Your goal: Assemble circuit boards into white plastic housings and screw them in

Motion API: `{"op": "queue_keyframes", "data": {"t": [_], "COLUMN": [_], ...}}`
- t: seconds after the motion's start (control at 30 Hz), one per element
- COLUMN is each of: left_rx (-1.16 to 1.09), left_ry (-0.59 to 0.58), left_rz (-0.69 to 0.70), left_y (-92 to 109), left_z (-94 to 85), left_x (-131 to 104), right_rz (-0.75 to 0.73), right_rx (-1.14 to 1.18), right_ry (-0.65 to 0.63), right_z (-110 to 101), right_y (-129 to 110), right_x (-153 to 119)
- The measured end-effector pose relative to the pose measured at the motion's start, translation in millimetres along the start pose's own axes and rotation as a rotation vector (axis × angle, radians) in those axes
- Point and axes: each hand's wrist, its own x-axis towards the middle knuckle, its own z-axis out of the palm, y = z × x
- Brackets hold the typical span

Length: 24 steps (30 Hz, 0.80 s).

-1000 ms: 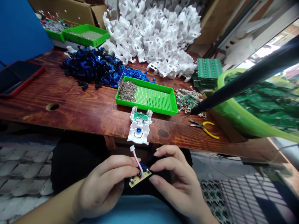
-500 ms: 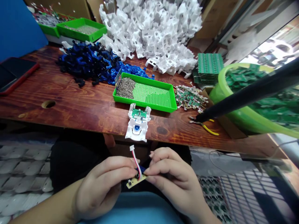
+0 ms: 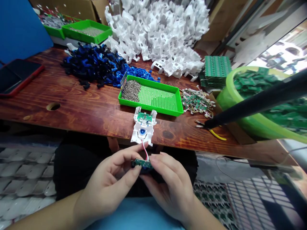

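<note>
Between my hands, in front of the table edge, is a small circuit board [image 3: 143,163] with its green side showing and dark parts at its left end and below. Its red and white cable [image 3: 145,150] rises toward the table. My left hand [image 3: 112,179] pinches the board's left part, and my right hand [image 3: 171,182] grips the right end near the cable's base. Just beyond, a white plastic shell [image 3: 136,137] with a blue round piece [image 3: 142,131] lies at the table edge. Against it sits a second white shell part holding a green board [image 3: 145,117].
A green tray [image 3: 165,98] with small metal parts stands behind the shells. Blue and black pieces [image 3: 96,64], white shells [image 3: 163,32] and wired boards [image 3: 198,101] lie in heaps. Pliers [image 3: 217,134], a black pole [image 3: 251,99] and a green tub [image 3: 230,95] are at right, a phone [image 3: 21,75] at left.
The small board has been turned from its tan side to its green side and raised slightly toward the table. Both hands have moved up with it, and the cable end now overlaps the white shell.
</note>
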Motion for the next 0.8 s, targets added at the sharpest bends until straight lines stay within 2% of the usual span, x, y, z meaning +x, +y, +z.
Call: {"op": "queue_keyframes", "data": {"t": [0.13, 0.3, 0.4, 0.47, 0.57, 0.6, 0.67, 0.8], "left_rx": [0.139, 0.465, 0.634, 0.706, 0.582, 0.505, 0.367, 0.051], "left_ry": [-0.008, -0.096, 0.009, 0.095, 0.056, 0.020, -0.045, -0.097], "left_rz": [0.147, 0.351, 0.398, 0.321, 0.005, -0.096, -0.235, -0.410], "left_y": [-1.1, 5.9, 13.1, 15.0, 10.6, 7.5, 0.6, -9.7], "left_z": [-6.0, -26.1, -34.2, -36.1, -36.9, -37.4, -38.6, -37.2], "left_x": [1.3, 12.2, 19.7, 22.3, 22.7, 22.6, 23.2, 30.4], "right_rz": [-0.008, 0.120, 0.249, 0.309, 0.316, 0.320, 0.353, 0.429], "right_rx": [0.023, 0.116, 0.111, 0.127, 0.125, 0.113, 0.105, 0.235], "right_ry": [0.025, 0.039, 0.127, 0.215, 0.313, 0.300, 0.189, -0.015], "right_z": [0.9, 3.0, 7.2, 11.3, 17.6, 19.2, 21.4, 21.0], "right_y": [-1.6, 8.1, 29.2, 45.5, 63.1, 66.0, 67.9, 64.4], "right_x": [5.1, 12.6, 19.9, 27.0, 39.0, 42.5, 47.0, 45.5]}}
